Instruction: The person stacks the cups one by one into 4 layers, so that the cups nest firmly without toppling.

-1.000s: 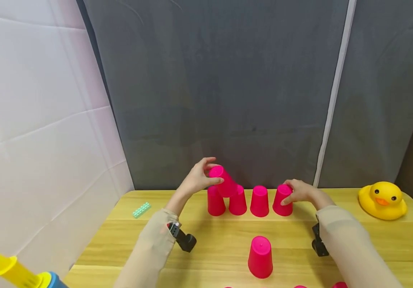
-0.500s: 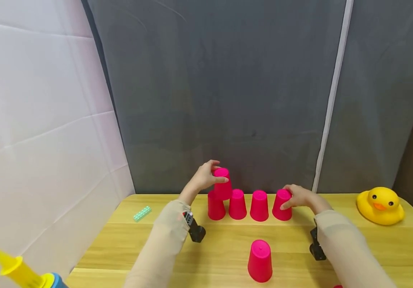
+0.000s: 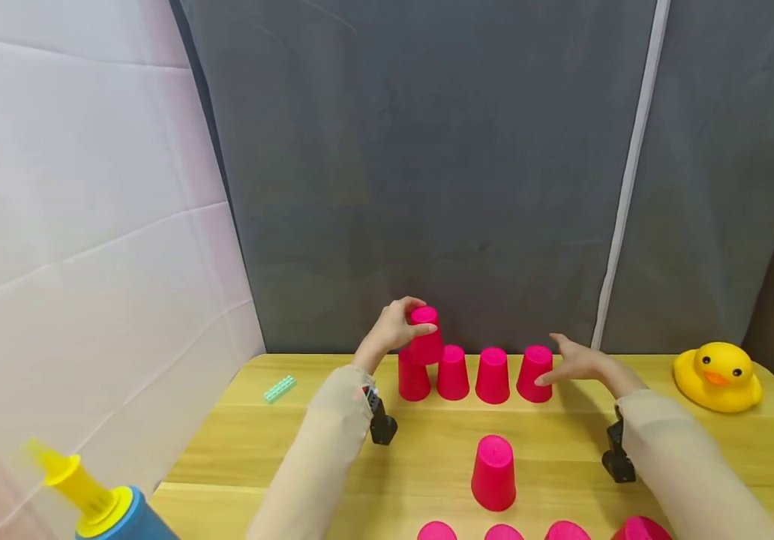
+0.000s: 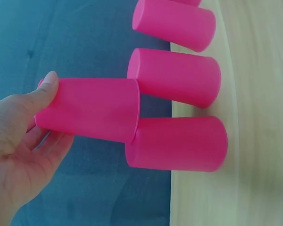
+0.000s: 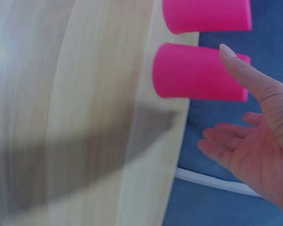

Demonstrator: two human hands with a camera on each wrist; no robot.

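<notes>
Leftmost, a yellow-nozzled pump (image 3: 93,502) stood at the near corner, and a green brick (image 3: 280,388) lay on the wooden table (image 3: 697,450). Next, the left hand (image 3: 394,330) grasped the raised pink cup (image 3: 425,335) upside down, thumb and fingers curled round it, its rim resting on the first two cups of the back row of four pink cups (image 3: 493,375) at the table's far edge. One lone pink cup (image 3: 493,473) stood nearer, centre. More cups (image 3: 503,532) showed at the bottom edge. The right hand (image 3: 579,364) was released, fingers spread, just beside the row's right-end cup (image 3: 535,373); contact cannot be told. Rightmost sat a yellow rubber duck (image 3: 716,375).
</notes>
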